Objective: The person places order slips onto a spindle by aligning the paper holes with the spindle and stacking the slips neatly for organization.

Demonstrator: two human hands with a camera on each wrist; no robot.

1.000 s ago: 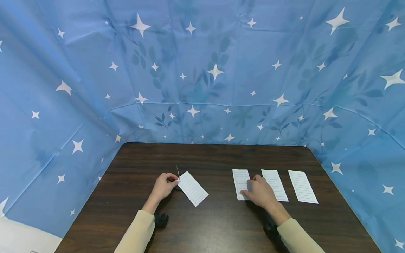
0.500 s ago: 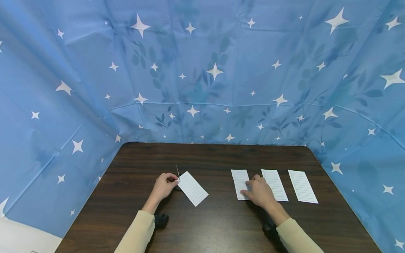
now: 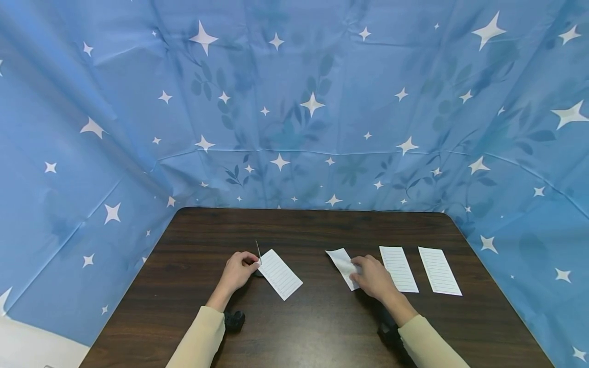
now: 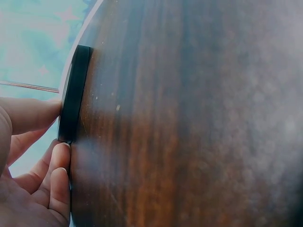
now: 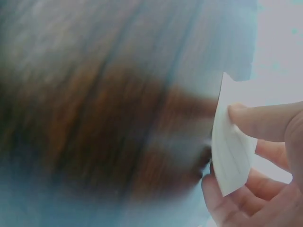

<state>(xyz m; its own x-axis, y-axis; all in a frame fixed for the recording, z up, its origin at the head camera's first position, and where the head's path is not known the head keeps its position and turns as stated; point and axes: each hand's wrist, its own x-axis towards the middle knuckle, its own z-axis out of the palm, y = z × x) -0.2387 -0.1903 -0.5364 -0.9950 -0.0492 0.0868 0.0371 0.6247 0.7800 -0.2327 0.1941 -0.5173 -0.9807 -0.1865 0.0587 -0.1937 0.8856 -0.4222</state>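
Observation:
My left hand (image 3: 236, 272) holds the edge of a receipt spike by its round black base (image 4: 75, 97), thumb on top and fingers at the side. A thin metal rod (image 3: 258, 249) rises from it. One lined white slip (image 3: 281, 276) lies slanted at the spike, its upper left corner against the rod; whether it is pierced I cannot tell. My right hand (image 3: 375, 277) pinches another lined slip (image 5: 231, 144) between thumb and fingers. That slip is bent and partly lifted, leaning left in the head view.
Two more lined slips, one in the middle (image 3: 399, 268) and one at far right (image 3: 440, 272), lie flat to the right of my right hand. The dark wooden table (image 3: 313, 327) backs onto a blue star-patterned curtain (image 3: 285, 128).
The slip under my right hand has gone from lying nearly flat to bent and tilted, its top shifting left. My right hand has moved slightly left. My left hand has stayed put.

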